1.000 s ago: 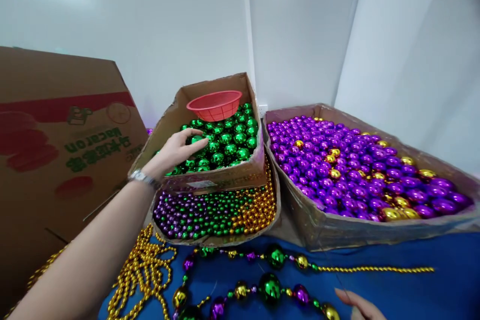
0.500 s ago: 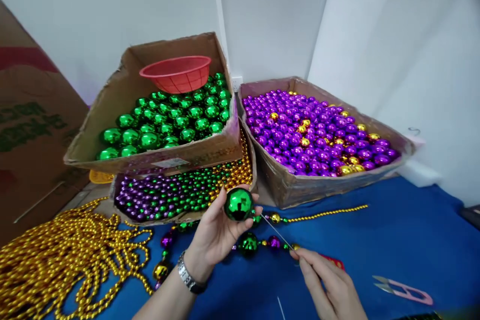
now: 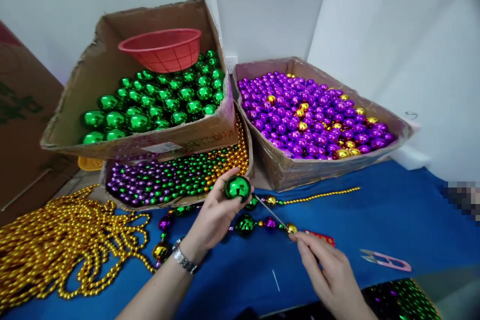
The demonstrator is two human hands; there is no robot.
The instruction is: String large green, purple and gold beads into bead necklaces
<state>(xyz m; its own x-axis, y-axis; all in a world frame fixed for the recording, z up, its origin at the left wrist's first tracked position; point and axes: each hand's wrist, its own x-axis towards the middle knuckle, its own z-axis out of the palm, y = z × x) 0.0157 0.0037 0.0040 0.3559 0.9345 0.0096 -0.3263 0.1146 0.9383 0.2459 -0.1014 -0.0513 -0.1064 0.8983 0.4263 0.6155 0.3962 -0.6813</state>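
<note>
My left hand (image 3: 213, 215) grips a large shiny green ball (image 3: 237, 189) between thumb and fingers. Pinched in the fingertips of my right hand (image 3: 322, 260) is a thin metal needle (image 3: 273, 214), slanting up and left, its far end close to the ball's right side. Whether the tip touches the ball cannot be made out. Behind and below the ball, a strand of mixed beads with a big green bead (image 3: 245, 224) lies on the blue cloth (image 3: 382, 215). A red packet (image 3: 322, 239) shows beyond my right hand.
Pink snips (image 3: 390, 261) and a white stick (image 3: 276, 280) lie on the cloth. Gold bead strands (image 3: 56, 245) cover the left. Boxes of green balls (image 3: 187, 94), purple balls (image 3: 296, 115) and small beads (image 3: 180, 175) stand behind; a red basket (image 3: 163, 50) rests in one.
The view has shifted, bringing a tray of dark green beads into the lower right. My left hand has turned a little with the ball; my right hand still pinches the needle.
</note>
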